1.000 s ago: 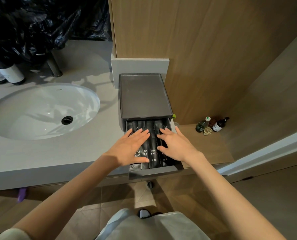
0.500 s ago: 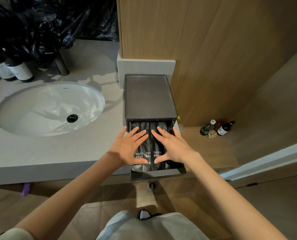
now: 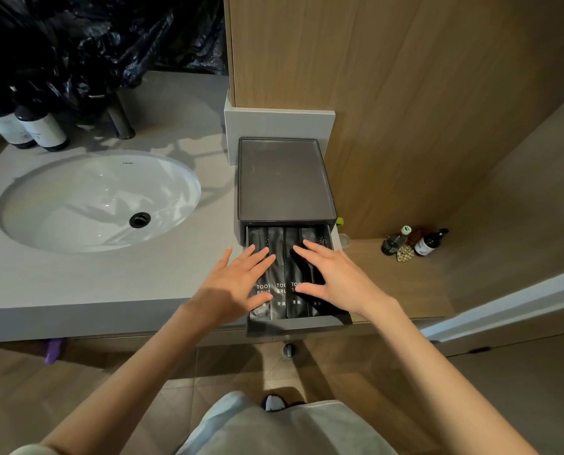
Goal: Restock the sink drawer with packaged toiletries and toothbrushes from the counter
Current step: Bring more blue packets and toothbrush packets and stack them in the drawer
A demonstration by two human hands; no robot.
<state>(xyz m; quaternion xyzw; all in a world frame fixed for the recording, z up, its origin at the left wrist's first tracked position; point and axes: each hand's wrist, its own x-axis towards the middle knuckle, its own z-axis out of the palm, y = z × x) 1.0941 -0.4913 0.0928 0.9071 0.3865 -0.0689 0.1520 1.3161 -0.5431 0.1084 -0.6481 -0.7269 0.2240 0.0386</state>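
flat palms over the toothbrush packs

the small dark grey pull-out drawer [image 3: 295,325] stands open under its flat-topped grey organiser box [image 3: 285,178], at 3 o'clock from the white oval sink basin [image 3: 98,200]. inside lie four slim black toothbrush sachets [image 3: 281,274] with white lettering, side by side, long axes running 12 to 6 o'clock, printed ends toward the person.

the left hand [image 3: 238,284] rests flat on the sachets at the 9 o'clock side, fingers spread, gripping nothing. the right hand [image 3: 335,277] lies likewise over the 3 o'clock side, palm down, holding nothing. both sit directly on top of the packs, equally near; the two middle sachets show between them.

the step looks like pressing the row level. i judge the drawer full across its width, so closing it means pushing toward 12 o'clock.
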